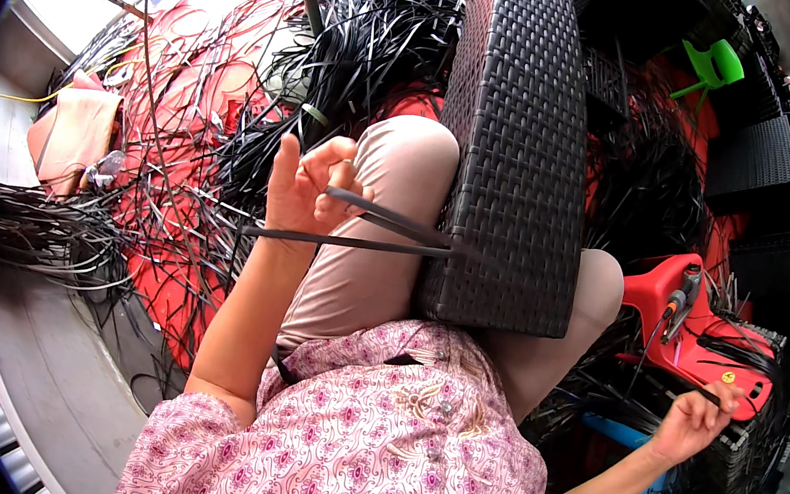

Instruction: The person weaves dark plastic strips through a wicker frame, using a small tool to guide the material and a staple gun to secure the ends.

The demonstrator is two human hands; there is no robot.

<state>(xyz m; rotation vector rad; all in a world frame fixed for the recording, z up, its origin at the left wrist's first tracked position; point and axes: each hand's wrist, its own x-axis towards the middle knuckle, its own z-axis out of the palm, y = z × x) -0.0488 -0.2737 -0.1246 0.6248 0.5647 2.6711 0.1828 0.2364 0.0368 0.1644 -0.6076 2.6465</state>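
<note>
A dark woven rattan-style panel, boxy and long, rests across my lap between my knees. My left hand is raised beside its left edge, the fingers bent around a flat black plastic strip that runs to the panel. A second black strip crosses in front of my left wrist and meets the same edge. Far out to the right, my right hand is closed in a pinch, with a thin dark strip at its fingertips. That strip's other end is hard to follow.
Loose black strips lie heaped over the red floor covering ahead and left. A red plastic chair at right carries a tool with an orange-and-black handle. A green chair stands farther off. A metal-grey ledge runs along the left.
</note>
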